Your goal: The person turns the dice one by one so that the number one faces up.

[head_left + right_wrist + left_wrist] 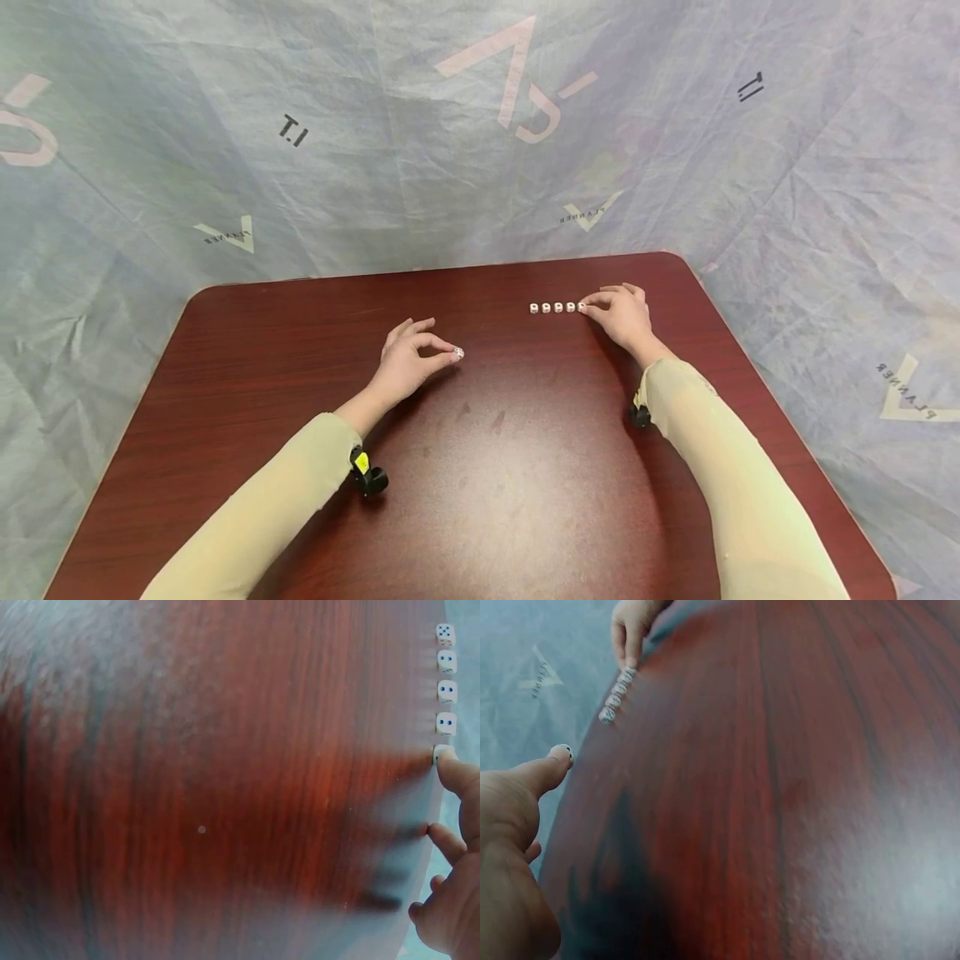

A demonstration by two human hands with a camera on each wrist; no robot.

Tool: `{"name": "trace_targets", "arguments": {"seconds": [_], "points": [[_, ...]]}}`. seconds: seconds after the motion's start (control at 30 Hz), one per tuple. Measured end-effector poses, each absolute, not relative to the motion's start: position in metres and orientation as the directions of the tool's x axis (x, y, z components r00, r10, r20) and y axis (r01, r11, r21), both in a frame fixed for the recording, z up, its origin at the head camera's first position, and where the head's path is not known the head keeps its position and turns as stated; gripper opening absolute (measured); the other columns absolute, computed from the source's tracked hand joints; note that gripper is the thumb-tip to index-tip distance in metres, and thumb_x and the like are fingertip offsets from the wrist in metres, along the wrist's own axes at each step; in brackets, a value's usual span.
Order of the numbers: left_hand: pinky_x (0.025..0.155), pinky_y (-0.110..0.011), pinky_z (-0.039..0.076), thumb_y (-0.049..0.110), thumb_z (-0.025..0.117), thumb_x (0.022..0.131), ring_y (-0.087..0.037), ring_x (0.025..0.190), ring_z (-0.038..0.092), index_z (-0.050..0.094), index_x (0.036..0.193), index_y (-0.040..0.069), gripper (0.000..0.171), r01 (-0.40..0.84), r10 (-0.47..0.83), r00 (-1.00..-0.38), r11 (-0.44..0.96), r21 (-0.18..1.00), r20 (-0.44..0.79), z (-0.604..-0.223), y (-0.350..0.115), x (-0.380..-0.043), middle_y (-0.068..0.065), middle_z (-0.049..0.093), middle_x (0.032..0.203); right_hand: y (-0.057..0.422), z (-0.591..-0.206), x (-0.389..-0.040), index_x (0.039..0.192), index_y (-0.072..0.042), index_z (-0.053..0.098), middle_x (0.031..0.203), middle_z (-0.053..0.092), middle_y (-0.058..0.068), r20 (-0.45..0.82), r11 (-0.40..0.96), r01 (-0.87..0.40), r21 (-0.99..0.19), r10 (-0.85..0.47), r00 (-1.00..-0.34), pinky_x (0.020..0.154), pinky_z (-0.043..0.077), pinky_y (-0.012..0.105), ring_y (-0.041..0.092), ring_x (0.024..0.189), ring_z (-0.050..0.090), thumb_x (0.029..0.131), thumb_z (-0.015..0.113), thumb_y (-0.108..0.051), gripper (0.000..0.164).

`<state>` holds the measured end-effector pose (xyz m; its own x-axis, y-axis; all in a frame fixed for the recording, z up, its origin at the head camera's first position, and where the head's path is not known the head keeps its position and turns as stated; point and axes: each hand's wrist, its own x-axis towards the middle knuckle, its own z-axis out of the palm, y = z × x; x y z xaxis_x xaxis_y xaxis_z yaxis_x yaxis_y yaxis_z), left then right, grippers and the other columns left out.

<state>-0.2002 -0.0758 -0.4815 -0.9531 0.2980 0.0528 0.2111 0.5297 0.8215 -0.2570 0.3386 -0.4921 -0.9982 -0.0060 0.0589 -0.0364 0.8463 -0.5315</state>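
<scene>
Several white dice [558, 307] stand in a straight row toward the back right of the table. At the right end of that row, my right hand [621, 317] pinches the last die [437, 755] between thumb and fingers. The other dice show blue pips in the right wrist view, like this die [446, 723] beside the pinched one. To the left of the row, my left hand [405, 362] holds another die [459, 353] at the tips of thumb and forefinger, above the table. In the left wrist view the thumb covers part of this die [569, 752].
The dark red wooden table [480, 450] has rounded back corners. Grey printed cloth [420, 167] hangs behind it and at both sides. A black device [369, 477] is strapped to the left wrist and another [640, 412] to the right.
</scene>
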Motion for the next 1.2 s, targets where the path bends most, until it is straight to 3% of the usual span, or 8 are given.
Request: {"name": "trace_targets", "arguments": {"seconds": [0.3,1.2], "points": [[0.122,-0.060,-0.005,0.038,0.082,0.089,-0.036,0.153,0.016,0.081,0.092,0.029,0.009,0.238,0.295,-0.954,0.640,0.731,0.052,-0.496,-0.080,-0.201,-0.010,0.045,0.157,0.337,-0.491,-0.255,0.115,-0.014,0.079,0.147,0.052,0.021,0.057,0.840,-0.034,-0.541,-0.003,-0.998,0.111,0.015,0.076,0.048,0.149,0.015,0.100,0.069,-0.031,0.024],[0.125,-0.056,0.001,0.038,0.079,0.092,-0.035,0.152,0.021,0.080,0.098,0.028,0.012,0.318,0.345,-0.936,0.750,0.580,0.066,-0.496,-0.082,-0.196,-0.008,0.049,0.154,0.336,-0.489,-0.254,0.115,-0.012,0.078,0.146,0.053,0.023,0.070,0.846,-0.050,-0.531,-0.015,-0.997,0.111,0.016,0.076,0.050,0.147,0.017,0.101,0.069,-0.029,0.024]]}}
